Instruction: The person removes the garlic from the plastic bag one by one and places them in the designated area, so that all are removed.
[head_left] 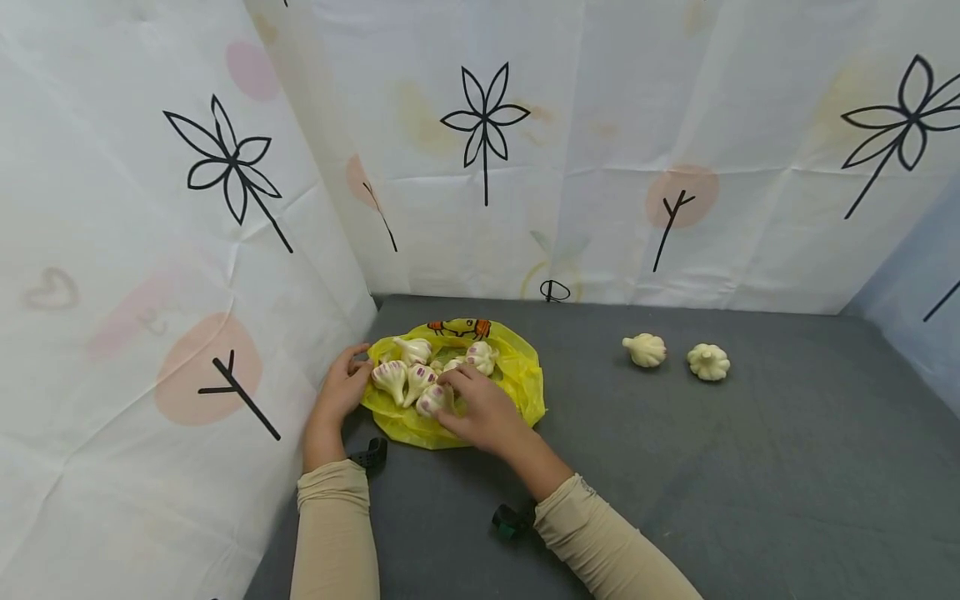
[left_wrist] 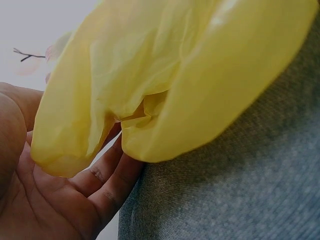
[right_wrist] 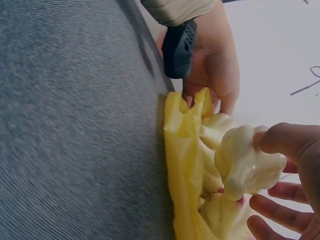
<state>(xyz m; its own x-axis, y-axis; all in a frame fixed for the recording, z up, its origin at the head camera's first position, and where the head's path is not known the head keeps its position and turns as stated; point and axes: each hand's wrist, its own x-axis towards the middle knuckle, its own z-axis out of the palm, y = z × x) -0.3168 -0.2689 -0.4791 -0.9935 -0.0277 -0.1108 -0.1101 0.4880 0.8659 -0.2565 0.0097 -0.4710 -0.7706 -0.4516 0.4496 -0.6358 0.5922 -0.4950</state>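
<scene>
A yellow plastic bag (head_left: 525, 379) lies open on the grey table near the left wall, with several purple-streaked garlic bulbs (head_left: 392, 377) on it. My left hand (head_left: 363, 367) holds the bag's left edge. In the left wrist view its fingers (left_wrist: 107, 175) lie under the yellow bag (left_wrist: 190, 75). My right hand (head_left: 450, 392) rests over the bag's front and pinches one garlic bulb (head_left: 432, 401). The right wrist view shows that bulb (right_wrist: 242, 167) between thumb and fingers of the right hand (right_wrist: 257, 172), with the left hand (right_wrist: 210, 95) at the bag's (right_wrist: 182, 165) far edge.
Two more garlic bulbs (head_left: 645, 350) (head_left: 708, 362) lie apart on the grey table (head_left: 750, 467) to the right. White cloth walls with flower prints (head_left: 483, 125) close in the left side and the back. Black wrist straps (head_left: 510, 521) sit on both forearms.
</scene>
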